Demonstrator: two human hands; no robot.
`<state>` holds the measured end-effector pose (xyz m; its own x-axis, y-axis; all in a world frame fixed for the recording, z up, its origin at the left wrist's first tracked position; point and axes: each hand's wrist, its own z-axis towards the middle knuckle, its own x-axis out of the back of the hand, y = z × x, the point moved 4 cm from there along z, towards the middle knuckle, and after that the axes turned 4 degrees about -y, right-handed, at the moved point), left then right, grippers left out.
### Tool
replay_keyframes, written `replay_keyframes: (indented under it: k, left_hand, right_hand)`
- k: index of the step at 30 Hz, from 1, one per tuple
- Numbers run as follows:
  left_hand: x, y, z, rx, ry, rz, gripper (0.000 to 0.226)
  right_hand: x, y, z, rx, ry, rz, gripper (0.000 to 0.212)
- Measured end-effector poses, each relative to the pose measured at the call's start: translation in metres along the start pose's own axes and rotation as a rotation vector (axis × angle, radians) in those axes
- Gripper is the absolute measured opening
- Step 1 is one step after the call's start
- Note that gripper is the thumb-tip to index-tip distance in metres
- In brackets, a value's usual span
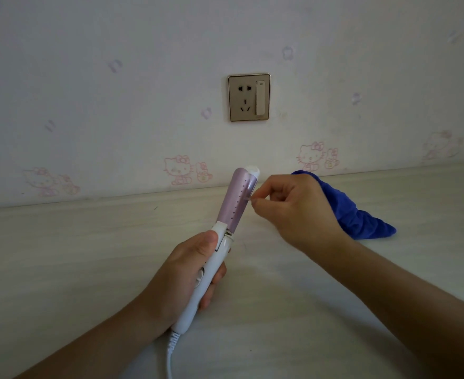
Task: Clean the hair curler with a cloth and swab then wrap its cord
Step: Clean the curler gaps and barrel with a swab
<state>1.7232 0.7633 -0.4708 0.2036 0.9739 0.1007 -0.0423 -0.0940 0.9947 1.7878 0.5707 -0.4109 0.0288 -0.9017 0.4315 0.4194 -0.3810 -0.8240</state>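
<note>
Head view: A person's left hand [189, 277] grips the white handle of a curler [221, 254] above a pale tabletop [88, 255]. Its fingers are wrapped round the handle and the thumb rests near the hinge of the clamp. The curler tilts up and to the right, its lilac barrel and white tip pointing toward the wall [116, 119].

The right hand [299, 212] is just right of the barrel, with its fingers curled and pinched together on a thin swab [248, 198]. The swab's far end meets the right edge of the barrel about halfway up. The swab is blurred, and its tip cannot be made out clearly.

A white cord [169, 356] leaves the bottom of the handle through a ribbed sleeve and runs down out of the picture at the lower edge.

1 blue cloth [362, 217] lies crumpled on the tabletop behind the right hand, partly hidden by it and close to the wall.

On the wall above the curler sits 1 gold-framed socket [249, 97], with a rocker switch on its right side. Nothing is plugged into it. The wallpaper is pale, with faint pink cartoon cats printed along the tabletop's back edge.
</note>
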Motion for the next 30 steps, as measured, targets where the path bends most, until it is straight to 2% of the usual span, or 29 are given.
replay_keyframes:
  k: [2,4,9,14,17,19,24,30]
  left_hand:
    - [0.002,0.001,-0.004,-0.027,0.074,0.075,0.048]
    - [0.007,0.002,-0.008,-0.04,0.126,0.15,0.037]
    - [0.006,0.013,-0.007,-0.102,0.088,0.271,0.056]
    - [0.013,0.014,-0.009,-0.136,0.134,0.358,0.047]
    - [0.01,0.017,-0.007,-0.161,0.122,0.391,0.053]
    - [0.008,0.018,-0.005,-0.155,0.107,0.361,0.055]
    - [0.015,0.011,-0.007,-0.095,0.1,0.213,0.056]
    - [0.008,0.006,-0.004,-0.043,-0.005,0.117,0.058]
  right_hand:
    - [-0.016,-0.002,-0.007,0.015,-0.093,-0.058,0.02]
    - [-0.03,-0.005,-0.013,0.017,-0.15,-0.092,0.017]
    - [-0.006,0.002,-0.001,0.01,0.016,0.029,0.023]
    - [-0.026,0.002,-0.009,-0.001,-0.114,0.088,0.018]
    - [-0.01,0.008,0.0,-0.021,0.003,0.141,0.018]
    - [-0.004,0.012,0.002,-0.02,0.049,0.168,0.019]
    - [-0.029,0.002,-0.004,0.043,-0.202,0.149,0.011]
    - [0.001,0.009,0.008,-0.057,-0.073,0.429,0.016]
